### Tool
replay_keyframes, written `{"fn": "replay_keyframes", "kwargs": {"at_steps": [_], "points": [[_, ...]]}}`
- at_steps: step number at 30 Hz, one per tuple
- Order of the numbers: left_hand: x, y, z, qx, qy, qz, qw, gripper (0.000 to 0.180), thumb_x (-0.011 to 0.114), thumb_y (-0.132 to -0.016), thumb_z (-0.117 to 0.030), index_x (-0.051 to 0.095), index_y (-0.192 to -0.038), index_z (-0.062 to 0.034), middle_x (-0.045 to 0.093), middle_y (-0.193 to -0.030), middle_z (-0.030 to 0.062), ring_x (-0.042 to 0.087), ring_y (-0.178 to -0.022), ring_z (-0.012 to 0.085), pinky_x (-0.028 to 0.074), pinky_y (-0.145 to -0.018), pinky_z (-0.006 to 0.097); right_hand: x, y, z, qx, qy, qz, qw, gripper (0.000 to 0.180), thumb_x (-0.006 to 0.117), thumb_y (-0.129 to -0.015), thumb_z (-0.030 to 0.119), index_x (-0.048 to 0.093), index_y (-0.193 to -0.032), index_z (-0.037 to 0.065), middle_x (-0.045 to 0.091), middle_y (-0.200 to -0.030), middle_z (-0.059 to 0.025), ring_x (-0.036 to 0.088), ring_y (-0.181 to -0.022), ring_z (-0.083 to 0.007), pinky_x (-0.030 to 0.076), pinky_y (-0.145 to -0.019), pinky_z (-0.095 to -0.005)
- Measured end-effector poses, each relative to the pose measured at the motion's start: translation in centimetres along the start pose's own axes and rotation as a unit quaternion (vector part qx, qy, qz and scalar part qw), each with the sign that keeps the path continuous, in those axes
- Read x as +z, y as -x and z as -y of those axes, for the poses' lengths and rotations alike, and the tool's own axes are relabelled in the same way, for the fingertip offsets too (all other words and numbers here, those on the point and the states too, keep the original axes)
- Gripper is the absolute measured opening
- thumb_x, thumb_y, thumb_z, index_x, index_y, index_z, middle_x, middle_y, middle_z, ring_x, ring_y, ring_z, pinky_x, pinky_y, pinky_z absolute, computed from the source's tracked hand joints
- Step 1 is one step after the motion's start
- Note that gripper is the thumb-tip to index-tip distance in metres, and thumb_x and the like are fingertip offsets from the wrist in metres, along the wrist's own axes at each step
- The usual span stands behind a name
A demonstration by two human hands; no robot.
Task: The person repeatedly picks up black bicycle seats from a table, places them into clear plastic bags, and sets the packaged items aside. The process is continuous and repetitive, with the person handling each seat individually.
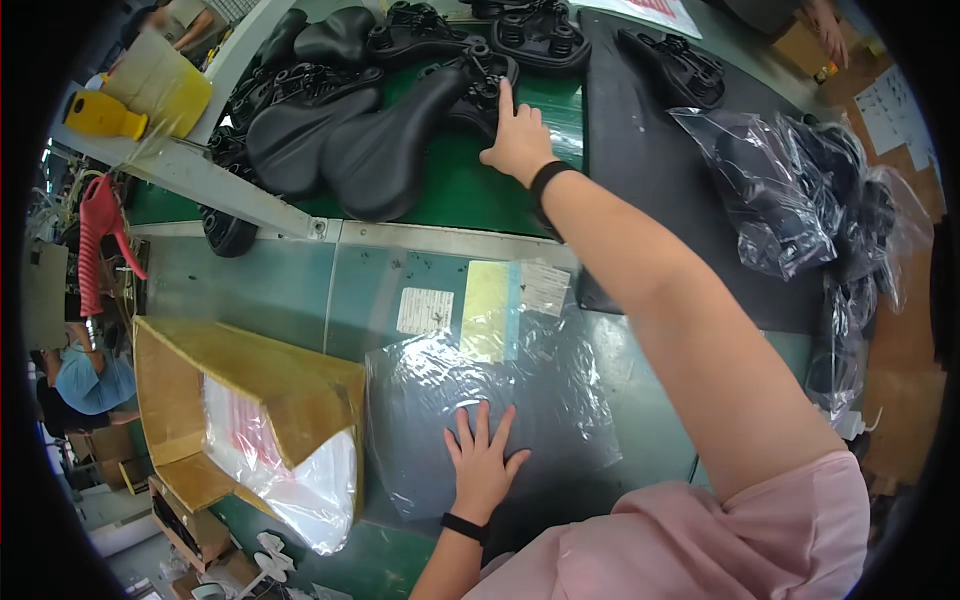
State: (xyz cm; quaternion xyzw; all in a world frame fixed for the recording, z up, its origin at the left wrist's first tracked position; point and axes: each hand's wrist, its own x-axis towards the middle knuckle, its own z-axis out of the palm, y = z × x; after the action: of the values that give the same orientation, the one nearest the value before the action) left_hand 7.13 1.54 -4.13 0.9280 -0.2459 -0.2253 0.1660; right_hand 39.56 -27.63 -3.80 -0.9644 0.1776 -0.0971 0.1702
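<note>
Pink sleeve (740,540), 4 o'clock; left hand (483,475), 6 o'clock, spread flat on clear bag (565,420), gripping nothing; right hand (525,142), 12 o'clock, index extended, others half-curled, no visible hold, at upturned black saddle (487,86), contact unclear; steady palm pressure should curb slipping

From right hand (521,140): saddles (375,165) block 9 to 12, plastic bags (775,195) block 3–4 farther out. Passable: near strip of black mat (630,150) at 3.
</note>
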Motion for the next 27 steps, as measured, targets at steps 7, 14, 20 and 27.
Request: {"fn": "replay_keyframes", "kwargs": {"at_steps": [7,14,20,27], "points": [[0.0,0.1,0.2,-0.016,0.045,0.01,0.999,0.069,0.069,-0.078,-0.04,0.043,-0.14,-0.0234,0.028,-0.149,0.0158,0.018,-0.136,0.0468,0.014,-0.105,0.067,-3.7,-2.9,-5.0,-0.07,-0.059,0.056,0.994,0.112,0.075,-0.063,0.015,0.006,-0.15,0.01,0.064,-0.087,-0.0228,0.064,-0.084,-0.0365,0.052,-0.08,-0.0384],[-2.0,-0.1,-0.7,0.037,0.1,-0.025,0.994,0.073,0.071,-0.078,-0.032,0.04,-0.142,-0.0162,0.028,-0.148,0.0189,0.02,-0.137,0.0452,0.017,-0.108,0.061,-15.4,17.9,-13.7,0.185,-0.784,0.285,0.519,0.059,0.047,-0.088,0.036,0.042,-0.129,-0.006,0.056,-0.109,-0.023,0.061,-0.073,-0.0269,0.054,-0.06,-0.0358],[-12.1,-1.5,-14.3,0.236,0.14,-0.198,0.941,0.105,0.081,-0.062,-0.045,0.029,-0.146,-0.0092,0.023,-0.148,0.0262,0.023,-0.134,0.0489,0.023,-0.105,0.059,-17.6,37.0,-14.6,0.163,-0.918,0.289,0.218,0.067,0.051,-0.083,0.043,0.041,-0.133,0.0,0.051,-0.111,-0.0257,0.062,-0.073,-0.0315,0.048,-0.051,-0.0376],[-11.3,-1.5,-21.8,0.241,0.056,-0.123,0.961,0.115,0.085,-0.051,-0.048,0.027,-0.147,-0.0221,0.029,-0.147,0.0225,0.036,-0.127,0.0474,0.037,-0.099,0.055,-21.9,48.3,-13.7,0.195,-0.892,0.302,0.273,0.06,0.053,-0.085,0.041,0.048,-0.121,-0.006,0.056,-0.099,-0.0227,0.063,-0.063,-0.0295,0.049,-0.046,-0.0345]]}}
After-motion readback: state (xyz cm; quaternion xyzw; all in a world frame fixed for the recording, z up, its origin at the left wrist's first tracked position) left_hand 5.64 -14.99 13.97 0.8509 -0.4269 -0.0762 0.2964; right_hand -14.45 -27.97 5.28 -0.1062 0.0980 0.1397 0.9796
